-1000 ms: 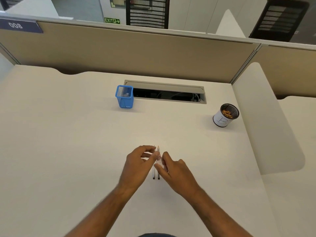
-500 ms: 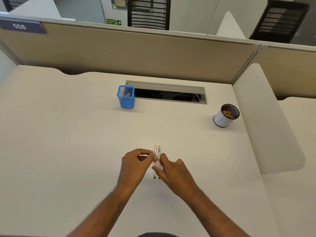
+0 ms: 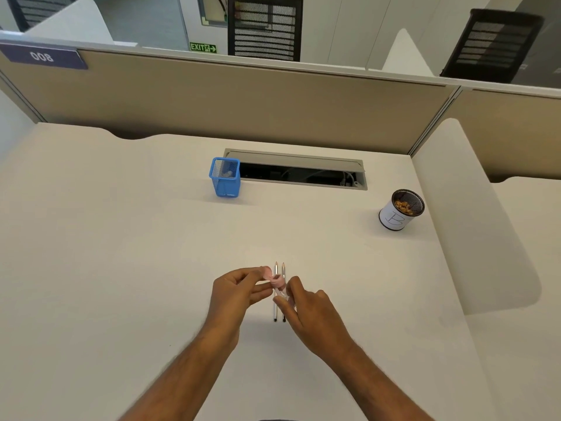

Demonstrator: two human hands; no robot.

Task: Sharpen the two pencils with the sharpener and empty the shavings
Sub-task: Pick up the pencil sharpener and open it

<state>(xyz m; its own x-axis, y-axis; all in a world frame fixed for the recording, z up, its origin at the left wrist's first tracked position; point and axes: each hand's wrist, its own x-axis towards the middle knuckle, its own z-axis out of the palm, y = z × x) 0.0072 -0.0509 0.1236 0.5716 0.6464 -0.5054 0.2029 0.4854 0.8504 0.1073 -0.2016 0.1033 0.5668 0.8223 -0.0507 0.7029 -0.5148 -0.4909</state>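
Above two pencils (image 3: 279, 291), both hands (image 3: 239, 294) pinch a pink sharpener (image 3: 274, 279).

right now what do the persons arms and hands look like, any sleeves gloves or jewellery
Both forearms come in bare from the bottom edge: no sleeves reach into view. The left hand and right hand wear no gloves, and no rings, watch or wristband show on either. Fine hair is visible along both forearms. The picture is slightly blurred at the fingers, so small details there cannot be made out.
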